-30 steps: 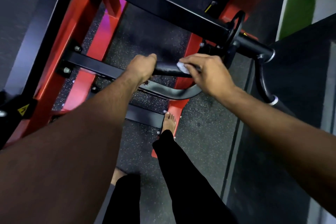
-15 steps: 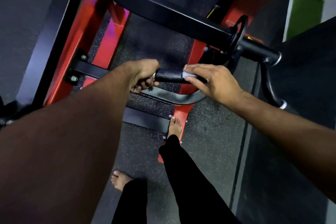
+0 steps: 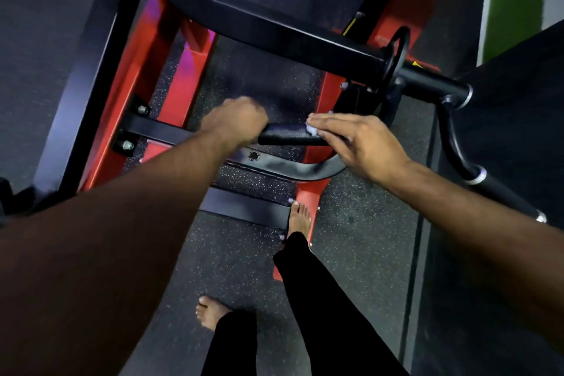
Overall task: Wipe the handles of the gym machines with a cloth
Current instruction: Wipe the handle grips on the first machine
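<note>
A red and black gym machine (image 3: 128,94) stands on a dark speckled floor (image 3: 360,223), its frame running from the upper left corner toward the middle. A thick black bar (image 3: 274,30) crosses above, ending at a round plate (image 3: 396,52) near the right side. Two bare feet stand on the floor below, the right foot (image 3: 299,217) touching the red base of the frame. The padded black handle (image 3: 283,134) lies level at the middle. The left hand (image 3: 235,122) is curled around the handle's left end in a full grip. The right hand (image 3: 360,143) has its fingers fairly straight, pressing a small white cloth (image 3: 312,129) against the handle's right end.
</note>
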Demonstrator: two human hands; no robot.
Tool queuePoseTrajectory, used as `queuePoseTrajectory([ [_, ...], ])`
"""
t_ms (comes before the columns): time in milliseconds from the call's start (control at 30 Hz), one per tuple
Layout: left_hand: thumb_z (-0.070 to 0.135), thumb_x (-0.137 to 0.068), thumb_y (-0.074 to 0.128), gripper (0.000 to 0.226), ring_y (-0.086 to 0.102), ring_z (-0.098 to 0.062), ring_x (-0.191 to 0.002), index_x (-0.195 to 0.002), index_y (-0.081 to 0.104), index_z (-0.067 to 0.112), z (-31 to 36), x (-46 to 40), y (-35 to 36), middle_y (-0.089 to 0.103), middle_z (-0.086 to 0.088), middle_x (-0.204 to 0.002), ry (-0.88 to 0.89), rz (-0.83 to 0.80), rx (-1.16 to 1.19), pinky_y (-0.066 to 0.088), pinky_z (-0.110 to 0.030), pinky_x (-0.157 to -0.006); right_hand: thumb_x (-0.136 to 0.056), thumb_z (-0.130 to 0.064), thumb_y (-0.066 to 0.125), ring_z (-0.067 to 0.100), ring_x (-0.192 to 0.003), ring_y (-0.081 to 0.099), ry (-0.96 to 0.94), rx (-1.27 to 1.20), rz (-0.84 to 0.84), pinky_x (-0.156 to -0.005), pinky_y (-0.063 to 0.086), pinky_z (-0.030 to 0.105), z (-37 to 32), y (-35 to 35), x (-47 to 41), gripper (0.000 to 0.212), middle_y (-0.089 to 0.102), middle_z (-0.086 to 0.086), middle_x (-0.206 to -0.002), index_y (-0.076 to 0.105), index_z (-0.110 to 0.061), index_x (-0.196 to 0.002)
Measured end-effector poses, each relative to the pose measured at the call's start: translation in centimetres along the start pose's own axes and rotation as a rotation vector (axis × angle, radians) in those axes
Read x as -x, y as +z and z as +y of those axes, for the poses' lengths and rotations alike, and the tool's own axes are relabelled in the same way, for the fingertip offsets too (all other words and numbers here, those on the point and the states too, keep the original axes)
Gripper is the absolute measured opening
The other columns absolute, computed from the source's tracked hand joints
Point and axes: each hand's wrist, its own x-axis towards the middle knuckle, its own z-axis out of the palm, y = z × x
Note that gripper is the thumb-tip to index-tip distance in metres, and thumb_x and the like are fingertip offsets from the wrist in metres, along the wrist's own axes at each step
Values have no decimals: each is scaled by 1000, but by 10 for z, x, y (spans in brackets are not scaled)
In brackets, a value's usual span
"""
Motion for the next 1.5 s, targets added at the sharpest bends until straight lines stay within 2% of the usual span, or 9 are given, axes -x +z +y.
queuePoseTrajectory([
  [100, 57, -107, 31, 47, 57, -26, -82, -87, 56, 22, 0, 17, 12, 64, 1, -88, 334, 178, -133, 44, -39, -74, -100, -14, 62, 13, -120, 64, 24, -11, 96, -104, 51, 38, 4, -7, 14, 27, 68, 1, -129, 70, -11, -125],
  [200, 59, -107, 22, 60, 55, -34, -78, -67, 42, 19, 4, 17, 20, 58, -8, -80, 294, 189, -208, 44, -41, -75, -103, -20, 56, 13, -132, 55, 94, 59, 112, -116, 38, 44, 2, -2, 34, 34, 60, 3, -142, 62, -12, -136],
  [333, 51, -110, 21, 55, 50, -33, -72, -65, 34, 22, 7, 11, 23, 53, -8, -77, 288, 264, -272, 43, -43, -73, -104, -29, 42, 20, -138, 49, 185, 217, 170, -124, 16, 51, -13, 21, 38, 44, 54, 7, -147, 54, -10, -142],
  [533, 38, -109, 22, 29, 38, -19, -73, -86, 35, 24, -6, 18, 46, 40, 5, -80, 521, 512, -213, 33, -35, -65, -102, -24, 52, 19, -128, 59, 67, 198, 227, -122, 20, 55, -22, 25, 36, 34, 65, 3, -134, 67, -12, -130],
  [767, 29, -106, 28, 32, 43, -24, -62, -79, 43, 20, -4, 13, 50, 46, 0, -70, 488, 622, -216, 31, -33, -59, -94, -5, 66, 22, -114, 68, 193, 35, 333, -115, 36, 56, -30, 33, 11, 26, 71, 9, -122, 71, -6, -119],
  [967, 24, -107, 37, 40, 63, -40, -66, -79, 62, 8, 2, 15, 40, 70, -18, -78, 432, 539, -241, 31, -35, -62, -94, -8, 64, 18, -133, 54, -191, 197, 108, -121, 26, 53, 5, 16, 24, 42, 59, 4, -141, 62, -11, -136],
  [1167, 25, -110, 36, 46, 64, -43, -70, -84, 66, 2, 4, 15, 38, 71, -24, -83, 378, 479, -227, 38, -40, -64, -95, -9, 66, 14, -115, 67, 162, -38, 220, -114, 41, 49, -20, 22, 5, 27, 70, 1, -124, 72, -13, -121],
  [1367, 24, -109, 34, 46, 63, -41, -65, -81, 64, 3, 5, 14, 37, 69, -23, -78, 412, 473, -175, 41, -40, -62, -94, -13, 62, 20, -127, 60, -153, 156, 1, -113, 41, 48, -2, 3, 13, 36, 64, 5, -135, 66, -11, -130],
  [1500, 28, -105, 29, 51, 61, -40, -57, -75, 63, 3, 3, 13, 38, 66, -22, -70, 420, 516, -160, 43, -39, -58, -102, -19, 52, 21, -103, 70, 186, 34, 91, -94, 56, 47, -21, 8, -6, 30, 72, 3, -122, 68, -14, -128],
])
